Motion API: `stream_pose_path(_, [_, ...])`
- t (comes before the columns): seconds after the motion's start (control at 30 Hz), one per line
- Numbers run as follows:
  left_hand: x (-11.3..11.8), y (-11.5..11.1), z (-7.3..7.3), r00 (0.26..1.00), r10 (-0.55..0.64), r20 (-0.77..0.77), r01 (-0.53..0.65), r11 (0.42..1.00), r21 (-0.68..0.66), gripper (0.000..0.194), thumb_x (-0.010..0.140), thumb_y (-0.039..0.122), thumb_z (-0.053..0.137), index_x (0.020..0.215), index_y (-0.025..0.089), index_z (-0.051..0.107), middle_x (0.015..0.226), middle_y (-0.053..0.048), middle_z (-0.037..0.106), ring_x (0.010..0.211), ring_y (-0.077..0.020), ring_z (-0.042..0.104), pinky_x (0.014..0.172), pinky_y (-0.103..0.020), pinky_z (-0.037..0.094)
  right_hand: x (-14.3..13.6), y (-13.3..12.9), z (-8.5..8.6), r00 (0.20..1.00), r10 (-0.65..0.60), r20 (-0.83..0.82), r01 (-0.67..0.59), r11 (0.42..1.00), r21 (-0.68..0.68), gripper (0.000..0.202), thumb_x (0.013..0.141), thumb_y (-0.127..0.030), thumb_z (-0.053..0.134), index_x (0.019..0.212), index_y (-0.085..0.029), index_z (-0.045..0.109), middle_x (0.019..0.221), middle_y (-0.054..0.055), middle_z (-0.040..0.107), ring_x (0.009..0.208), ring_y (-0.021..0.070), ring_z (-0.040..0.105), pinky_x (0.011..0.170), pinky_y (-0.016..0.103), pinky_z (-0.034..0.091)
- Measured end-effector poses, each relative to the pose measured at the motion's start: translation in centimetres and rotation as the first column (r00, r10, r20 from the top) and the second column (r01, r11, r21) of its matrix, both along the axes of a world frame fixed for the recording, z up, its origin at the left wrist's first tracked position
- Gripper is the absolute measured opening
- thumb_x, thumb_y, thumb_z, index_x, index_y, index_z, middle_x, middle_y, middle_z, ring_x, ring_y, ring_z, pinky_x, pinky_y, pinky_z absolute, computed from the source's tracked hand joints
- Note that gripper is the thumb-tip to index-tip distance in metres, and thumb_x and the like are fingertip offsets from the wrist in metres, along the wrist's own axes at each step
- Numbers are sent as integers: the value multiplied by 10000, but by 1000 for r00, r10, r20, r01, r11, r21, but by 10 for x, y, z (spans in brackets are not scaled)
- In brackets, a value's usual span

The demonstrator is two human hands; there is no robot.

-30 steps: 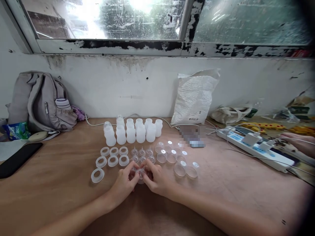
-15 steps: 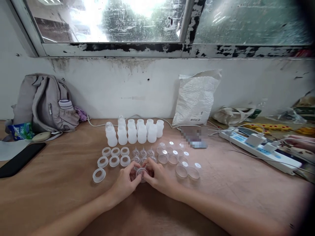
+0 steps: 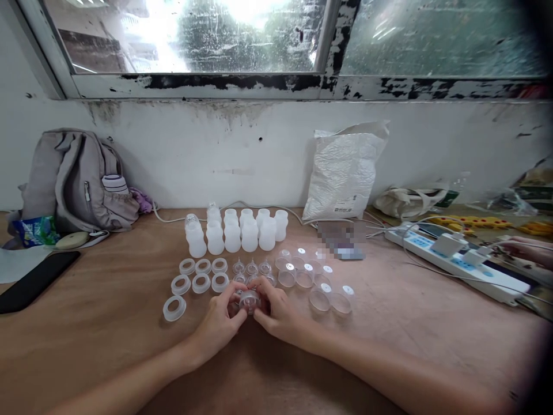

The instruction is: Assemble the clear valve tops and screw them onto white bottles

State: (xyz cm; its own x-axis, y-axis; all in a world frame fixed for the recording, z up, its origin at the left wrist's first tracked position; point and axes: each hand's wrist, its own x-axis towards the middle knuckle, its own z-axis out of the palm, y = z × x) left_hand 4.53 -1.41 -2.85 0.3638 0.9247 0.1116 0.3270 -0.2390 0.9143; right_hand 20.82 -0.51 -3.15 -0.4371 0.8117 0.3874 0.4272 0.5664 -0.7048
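Note:
My left hand (image 3: 222, 316) and my right hand (image 3: 275, 309) meet low over the table, fingers closed around the rim of a clear bottle ring with what looks like a nipple in it (image 3: 249, 302). Just beyond my fingertips stand clear bottle nipples (image 3: 252, 267), partly hidden. Whitish bottle rings (image 3: 174, 308) lie in rows to the left. Clear round caps (image 3: 319, 300), several with white round labels, are grouped to the right. Behind them, white baby bottles (image 3: 232, 237) stand upright in rows; two at the left have clear tops.
A black phone (image 3: 38, 281) and a grey backpack (image 3: 78, 178) are at the left. At the back right a white padded bag (image 3: 343, 173) leans on the wall. A power strip (image 3: 458, 262) with cables lies at the right, near another person's hand (image 3: 529, 251).
My thumbs have shifted from the middle of the ring to its near edge, so its centre shows more. Both hands still grip it in nearly the same place.

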Motion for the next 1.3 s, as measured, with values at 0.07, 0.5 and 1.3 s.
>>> stream_pose_path(0.07, [0,0,1,1000,-2,-7,2,1000,11,166,772,176,475,933,213,477,695,35,579,462,-62,445,414,-154,375,0,0,-1,1000,-4,0,4,1000,5,334,645,-44,443,934,-207,402,622,-68,421,510,78,387,491,184,297])
stream_pose_path(0.5, [2,2,8,1000,27,7,-27,999,-42,167,783,227,482,946,226,517,734,30,633,429,-58,458,401,-157,348,-2,0,3,998,-37,-47,33,995,-93,276,685,-45,428,916,-196,413,593,-70,423,509,82,388,479,190,290])
stream_pose_path(1.3, [1,-1,6,998,10,-66,-13,999,-42,117,794,283,473,755,180,509,533,39,519,453,-85,441,416,-170,329,-1,-1,8,999,25,-33,-29,989,-146,127,697,-99,472,732,-193,394,544,-65,407,477,77,377,450,192,284])
